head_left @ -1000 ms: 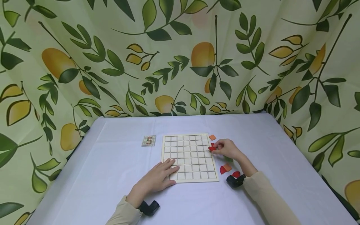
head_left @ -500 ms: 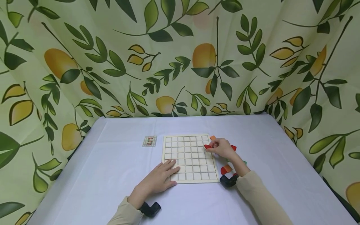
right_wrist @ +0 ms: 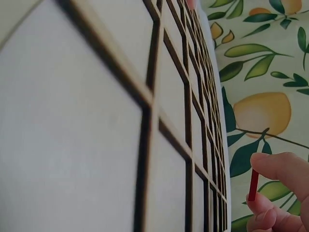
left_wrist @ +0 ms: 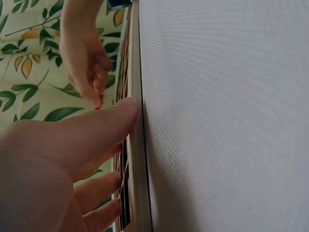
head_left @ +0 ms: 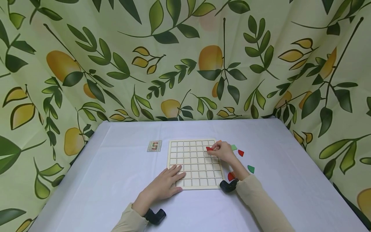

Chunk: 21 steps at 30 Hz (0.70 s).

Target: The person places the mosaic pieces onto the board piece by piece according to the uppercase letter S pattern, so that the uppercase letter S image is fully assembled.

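Observation:
My right hand (head_left: 224, 152) pinches a thin red tile (head_left: 209, 149) between thumb and fingertip, above the upper right squares of a pale wooden grid board (head_left: 189, 188). Seen from the right wrist, the red tile (right_wrist: 253, 184) stands on edge between the fingertips, apart from the board. My left hand (head_left: 163, 182) rests with spread, fairly straight fingers on the board's lower left corner. In the left wrist view, the left thumb (left_wrist: 91, 135) lies along the board's edge (left_wrist: 137, 159). The board's visible squares hold no tiles.
Right of the board lie a light green tile (head_left: 233, 147), a red tile (head_left: 241, 153), a dark green tile (head_left: 251, 169) and another red one (head_left: 231, 176) partly behind the right forearm. A small pattern card (head_left: 154, 146) lies left of the board.
My right hand has moved left from the board's right edge to over its squares, carrying the red tile. Tiles formerly behind it now show. My left hand stays in place.

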Tool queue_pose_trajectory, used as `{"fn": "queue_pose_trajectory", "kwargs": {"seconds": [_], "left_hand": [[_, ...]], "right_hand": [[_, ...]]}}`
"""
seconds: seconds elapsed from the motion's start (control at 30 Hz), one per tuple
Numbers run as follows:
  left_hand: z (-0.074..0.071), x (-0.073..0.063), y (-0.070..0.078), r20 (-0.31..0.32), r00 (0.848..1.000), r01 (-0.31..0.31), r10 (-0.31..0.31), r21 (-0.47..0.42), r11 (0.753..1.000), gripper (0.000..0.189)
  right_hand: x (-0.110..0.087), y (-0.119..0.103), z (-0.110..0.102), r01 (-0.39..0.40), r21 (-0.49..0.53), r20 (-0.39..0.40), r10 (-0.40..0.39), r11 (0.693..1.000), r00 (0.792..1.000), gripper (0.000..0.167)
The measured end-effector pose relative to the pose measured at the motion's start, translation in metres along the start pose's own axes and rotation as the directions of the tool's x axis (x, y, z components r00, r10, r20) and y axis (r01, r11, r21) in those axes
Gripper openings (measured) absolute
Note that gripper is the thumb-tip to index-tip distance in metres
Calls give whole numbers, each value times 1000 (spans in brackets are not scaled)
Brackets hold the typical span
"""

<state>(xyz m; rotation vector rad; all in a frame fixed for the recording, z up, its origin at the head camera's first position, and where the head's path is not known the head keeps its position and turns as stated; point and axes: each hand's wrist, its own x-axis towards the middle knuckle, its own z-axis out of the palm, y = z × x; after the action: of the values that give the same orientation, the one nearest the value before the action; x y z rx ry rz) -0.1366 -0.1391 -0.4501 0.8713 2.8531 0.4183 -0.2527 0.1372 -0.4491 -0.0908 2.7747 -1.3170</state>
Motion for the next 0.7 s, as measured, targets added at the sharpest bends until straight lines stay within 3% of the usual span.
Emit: {"fn": "queue_pose_trajectory", "kwargs": {"seconds": [0.43,0.7], "left_hand": [[-1,1,2,33,999,39,-39,7,999,55],[0,1,1,27,999,37,-37,3,999,55]], "right_hand": [[7,-8,14,-130,78,-11,131,988,991,27],[10,-17,21,-151,89,-15,152,985,988,26]]}}
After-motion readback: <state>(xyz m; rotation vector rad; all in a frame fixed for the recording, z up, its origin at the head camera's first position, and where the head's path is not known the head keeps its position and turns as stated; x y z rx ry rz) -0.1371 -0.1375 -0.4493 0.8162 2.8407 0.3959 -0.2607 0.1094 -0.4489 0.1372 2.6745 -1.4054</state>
